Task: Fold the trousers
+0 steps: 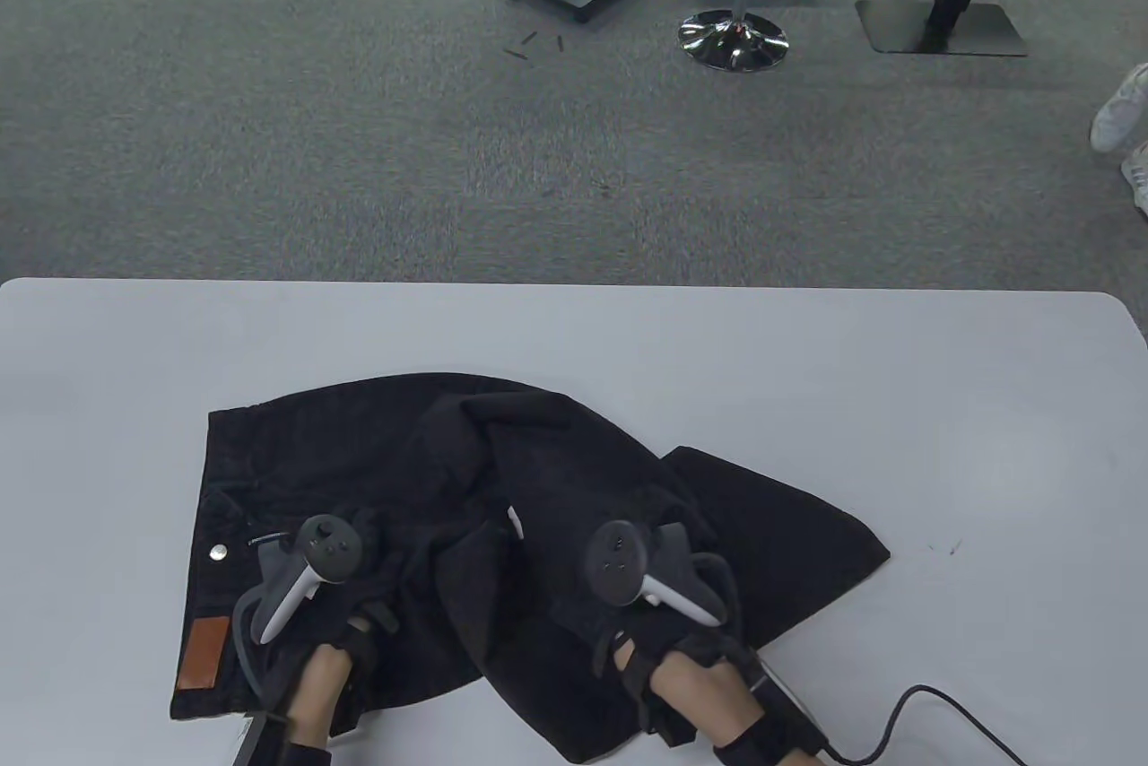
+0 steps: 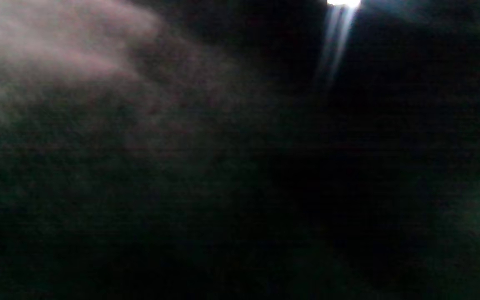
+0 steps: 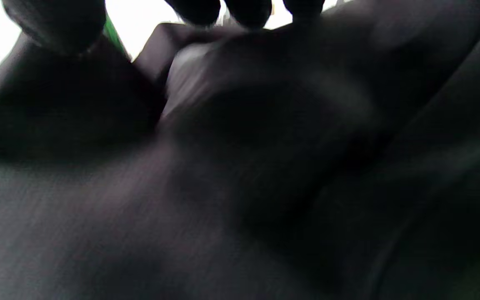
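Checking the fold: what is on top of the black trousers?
Both hands, left hand and right hand, rest on the trousers. Trackers hide their fingers, so grip is unclear.

Left hand [image 1: 336, 622]: dark strapped sensor glove; tracker on its back with a round dark grey head bearing small buttons and a pale grey handle; dark band at the wrist.

Right hand [image 1: 668, 622]: matching dark glove and straps; same grey-and-pale tracker; black cable [image 1: 933, 708] running off from the wrist. Fingertips [image 3: 198, 10] dark and rounded in the right wrist view.
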The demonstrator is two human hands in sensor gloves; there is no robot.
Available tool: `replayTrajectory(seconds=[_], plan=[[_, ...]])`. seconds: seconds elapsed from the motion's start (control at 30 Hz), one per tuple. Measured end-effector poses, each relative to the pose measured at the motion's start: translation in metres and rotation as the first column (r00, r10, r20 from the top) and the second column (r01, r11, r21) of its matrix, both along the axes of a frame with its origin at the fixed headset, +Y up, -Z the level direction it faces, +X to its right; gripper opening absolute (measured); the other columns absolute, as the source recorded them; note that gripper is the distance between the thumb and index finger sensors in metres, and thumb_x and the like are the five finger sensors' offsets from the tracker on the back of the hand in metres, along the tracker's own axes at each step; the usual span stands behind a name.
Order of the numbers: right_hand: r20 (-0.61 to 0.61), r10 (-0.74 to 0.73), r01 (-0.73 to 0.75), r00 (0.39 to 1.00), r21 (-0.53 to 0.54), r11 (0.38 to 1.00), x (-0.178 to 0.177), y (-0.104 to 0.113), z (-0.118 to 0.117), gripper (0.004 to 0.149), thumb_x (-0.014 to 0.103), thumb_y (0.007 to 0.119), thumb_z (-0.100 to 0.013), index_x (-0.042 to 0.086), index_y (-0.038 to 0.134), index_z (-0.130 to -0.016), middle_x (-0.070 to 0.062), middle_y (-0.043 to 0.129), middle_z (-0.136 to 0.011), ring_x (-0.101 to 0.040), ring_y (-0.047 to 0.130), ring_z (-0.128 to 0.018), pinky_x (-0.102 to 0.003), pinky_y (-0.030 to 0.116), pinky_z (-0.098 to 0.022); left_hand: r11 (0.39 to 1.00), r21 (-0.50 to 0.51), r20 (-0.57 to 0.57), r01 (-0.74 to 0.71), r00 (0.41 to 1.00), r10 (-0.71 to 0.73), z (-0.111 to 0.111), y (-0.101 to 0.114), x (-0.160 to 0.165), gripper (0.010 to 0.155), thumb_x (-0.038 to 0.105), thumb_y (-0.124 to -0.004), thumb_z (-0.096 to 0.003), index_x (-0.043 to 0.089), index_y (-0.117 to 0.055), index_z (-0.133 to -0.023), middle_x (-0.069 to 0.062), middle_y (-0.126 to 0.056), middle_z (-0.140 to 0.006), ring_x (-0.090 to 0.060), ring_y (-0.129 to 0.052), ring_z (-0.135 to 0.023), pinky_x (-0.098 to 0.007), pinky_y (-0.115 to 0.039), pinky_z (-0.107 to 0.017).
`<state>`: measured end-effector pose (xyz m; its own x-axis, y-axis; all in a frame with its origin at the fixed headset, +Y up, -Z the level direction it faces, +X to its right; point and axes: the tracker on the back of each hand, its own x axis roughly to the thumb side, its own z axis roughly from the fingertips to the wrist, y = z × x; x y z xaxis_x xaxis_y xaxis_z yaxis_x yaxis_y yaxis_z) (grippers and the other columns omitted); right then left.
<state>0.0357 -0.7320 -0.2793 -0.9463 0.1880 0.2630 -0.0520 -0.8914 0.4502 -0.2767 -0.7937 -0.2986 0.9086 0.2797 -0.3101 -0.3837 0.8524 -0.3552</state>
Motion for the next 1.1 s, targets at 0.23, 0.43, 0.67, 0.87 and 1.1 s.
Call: replayTrajectory(seconds=[0.23, 0.43, 0.67, 0.87, 1.1], plan=[[0.118, 0.344, -0.343, 0.932, -0.029, 0.939, 0.015, -0.037, -0.03, 0.086, 0.053, 0.069, -0.052, 0.035, -0.001, -0.098, 0.006, -0.003, -0.114, -0.027, -0.003, -0.109, -0.062, 0.012, -0.079, 1.0, -0.01, -0.016, -0.011, 1.0, 0.011, -0.001, -0.003, -0.01, 0.071, 0.069, -0.059, -0.0546, 0.046, -0.031, -0.116, 0.023, -0.021, -0.123, -0.018, -0.012, -0.121, -0.058, -0.024, -0.084], [0.3, 0.375, -0.406, 0.877, 0.045, 0.913, 0.077, -0.016, -0.078, 0.081, 0.047, 0.069, -0.053, 0.035, 0.005, -0.1, 0.006, 0.004, -0.115, -0.029, 0.003, -0.11, -0.062, 0.016, -0.079, 1.0, -0.015, -0.022, -0.027, 0.999, 0.027, -0.002, -0.002, -0.019, 0.07, 0.069, -0.059, -0.0551, 0.047, -0.033, -0.116, 0.024, -0.021, -0.123, -0.017, -0.012, -0.121, -0.058, -0.023, -0.084], [0.636, 0.211, -0.274, 0.742, 0.001, 0.962, 0.146, -0.005, -0.116, 0.08, 0.057, 0.067, -0.05, 0.033, 0.011, -0.102, 0.002, 0.018, -0.117, -0.034, 0.027, -0.112, -0.062, 0.032, -0.079, 0.999, -0.013, -0.021, -0.033, 0.999, 0.032, -0.002, -0.002, -0.019, 0.07, 0.069, -0.059, -0.0552, 0.047, -0.032, -0.116, 0.023, -0.022, -0.123, -0.017, -0.011, -0.121, -0.058, -0.022, -0.084], [0.715, -0.021, -0.034, 0.699, 0.063, 0.997, 0.171, -0.017, -0.121, 0.081, 0.062, 0.067, -0.047, 0.028, 0.02, -0.104, -0.004, 0.031, -0.116, -0.035, 0.04, -0.11, -0.062, 0.039, -0.078, 0.999, -0.015, -0.018, -0.039, 0.999, 0.039, -0.002, -0.003, -0.02, 0.07, 0.069, -0.059, -0.0552, 0.047, -0.032, -0.116, 0.024, -0.021, -0.123, -0.017, -0.011, -0.121, -0.058, -0.022, -0.084], [0.737, 0.02, 0.047, 0.675, -0.07, 0.996, 0.201, -0.044, -0.109, 0.088, 0.07, 0.065, -0.043, 0.032, 0.012, -0.102, 0.003, 0.029, -0.116, -0.03, 0.034, -0.112, -0.061, 0.035, -0.079, 0.999, -0.011, -0.006, 0.033, 0.999, -0.034, -0.001, 0.0, -0.023, 0.068, 0.068, -0.059, -0.0552, 0.049, -0.033, -0.115, 0.025, -0.024, -0.123, -0.016, -0.015, -0.122, -0.059, -0.027, -0.085]])
